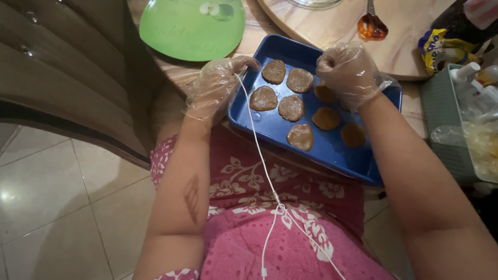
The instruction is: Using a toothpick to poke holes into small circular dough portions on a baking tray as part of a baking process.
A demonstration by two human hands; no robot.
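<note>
A white cable [262, 155] crossed the blue tray [332, 150] of brown patties [291, 107]. The gloved left hand [215, 88] gripped its edge; the right hand [348, 72] was fisted above. A green plate [192, 26] lay near.

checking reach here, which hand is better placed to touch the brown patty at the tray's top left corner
Left, probably. The left hand rests on the blue tray's left rim, right beside that patty. The right hand is fisted over the tray's far-right patties.
</note>
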